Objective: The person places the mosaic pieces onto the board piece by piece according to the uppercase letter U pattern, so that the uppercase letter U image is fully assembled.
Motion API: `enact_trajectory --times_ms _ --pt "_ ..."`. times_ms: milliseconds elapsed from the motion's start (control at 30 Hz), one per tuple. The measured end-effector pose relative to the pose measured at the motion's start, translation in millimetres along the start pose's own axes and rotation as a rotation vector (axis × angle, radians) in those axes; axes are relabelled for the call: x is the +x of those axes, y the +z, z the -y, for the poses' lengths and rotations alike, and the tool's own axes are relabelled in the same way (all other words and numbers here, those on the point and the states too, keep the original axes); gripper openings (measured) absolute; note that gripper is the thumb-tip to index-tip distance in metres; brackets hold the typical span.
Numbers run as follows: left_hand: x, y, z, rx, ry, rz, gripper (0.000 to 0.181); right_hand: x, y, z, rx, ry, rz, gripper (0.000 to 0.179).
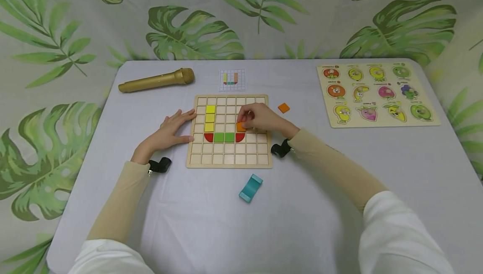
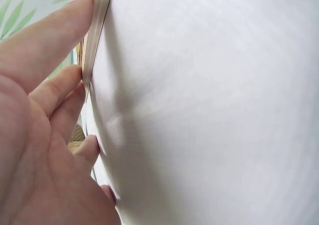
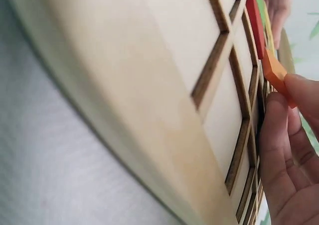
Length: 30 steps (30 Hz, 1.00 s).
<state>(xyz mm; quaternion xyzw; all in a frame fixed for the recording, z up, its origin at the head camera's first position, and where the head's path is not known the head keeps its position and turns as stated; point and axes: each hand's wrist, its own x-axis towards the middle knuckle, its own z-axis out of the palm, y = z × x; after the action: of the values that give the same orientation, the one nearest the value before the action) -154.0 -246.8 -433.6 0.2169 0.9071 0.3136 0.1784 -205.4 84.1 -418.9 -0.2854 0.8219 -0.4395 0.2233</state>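
Observation:
A wooden grid board (image 1: pixel 196 158) lies on the table, bearing three yellow squares (image 1: pixel 209 118) in a column, two green squares (image 1: pixel 224 137) and two red quarter-round tiles (image 1: pixel 209 137). My right hand (image 1: pixel 260 116) pinches an orange square tile (image 1: pixel 241 127) between thumb and finger, over the cell just above the right red tile. In the right wrist view that orange tile (image 3: pixel 277 75) is tilted, one edge close to the red piece (image 3: pixel 254 26). My left hand (image 1: pixel 170 130) has its fingers spread, thumb and fingertips touching the board's left edge.
Another orange square (image 1: pixel 284 108) lies right of the board. A small printed pattern card (image 1: pixel 232 80) is behind it, with a gold microphone (image 1: pixel 156 80) at the back left. A fruit puzzle board (image 1: pixel 377 95) is at the back right. In front sits a teal curved block (image 1: pixel 250 188).

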Motion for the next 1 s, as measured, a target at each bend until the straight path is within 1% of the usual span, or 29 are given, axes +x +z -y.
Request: enact_trajectory --times_ms 100,300,367,433,600,833,1000 --pt "0.1 -0.3 0.4 0.0 0.001 -0.001 0.075 0.8 2.7 3.4 -0.057 -0.006 -0.004 0.009" --pt "0.2 -0.4 0.7 0.0 0.003 -0.003 0.075 0.8 6.7 11.2 -0.203 -0.059 0.004 0.008" --pt "0.1 -0.2 0.6 -0.002 0.003 -0.004 0.075 0.5 7.0 13.0 -0.232 -0.073 0.005 0.008" --pt "0.1 0.0 0.8 -0.005 0.004 -0.004 0.075 -0.1 6.9 13.1 -0.239 -0.076 0.004 0.008" --pt "0.5 0.3 1.3 -0.008 0.008 -0.003 0.075 -2.1 5.2 10.1 -0.204 -0.066 0.004 0.008" --pt "0.7 -0.2 1.6 -0.007 0.015 -0.004 0.075 -4.4 3.2 7.3 -0.18 -0.058 0.0 0.01" --pt "0.7 -0.3 1.4 -0.006 0.016 -0.003 0.075 -6.9 2.1 4.7 -0.13 -0.04 -0.01 0.012"
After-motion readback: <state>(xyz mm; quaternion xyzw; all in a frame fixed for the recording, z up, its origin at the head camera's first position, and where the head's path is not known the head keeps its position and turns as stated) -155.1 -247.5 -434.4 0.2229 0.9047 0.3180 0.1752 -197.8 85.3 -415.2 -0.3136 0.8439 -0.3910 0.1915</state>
